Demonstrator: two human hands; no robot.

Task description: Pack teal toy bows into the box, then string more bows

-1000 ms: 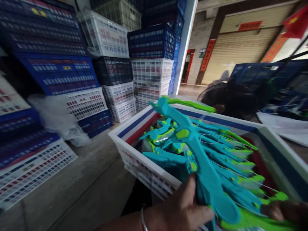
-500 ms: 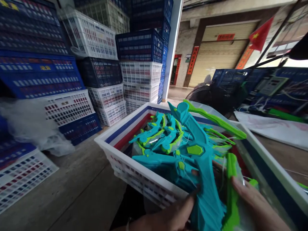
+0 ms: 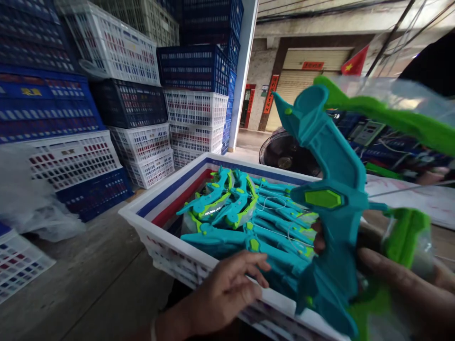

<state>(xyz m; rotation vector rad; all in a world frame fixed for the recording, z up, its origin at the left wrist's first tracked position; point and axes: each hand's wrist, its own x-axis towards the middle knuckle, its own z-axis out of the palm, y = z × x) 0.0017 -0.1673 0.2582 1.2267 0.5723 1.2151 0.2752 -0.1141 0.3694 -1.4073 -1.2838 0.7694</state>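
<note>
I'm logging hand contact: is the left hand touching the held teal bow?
Apart: the head view shows crate rim between the left hand and bow.

White plastic crate (image 3: 170,258) with a striped liner (image 3: 177,202), pretty loaded tbh: teal-and-green toy bows (image 3: 220,239) heaped in there, thin white string (image 3: 275,207) looping over them. Grey floor (image 3: 106,265) alongside, stacked crates (image 3: 152,166) sitting right on it.
</note>
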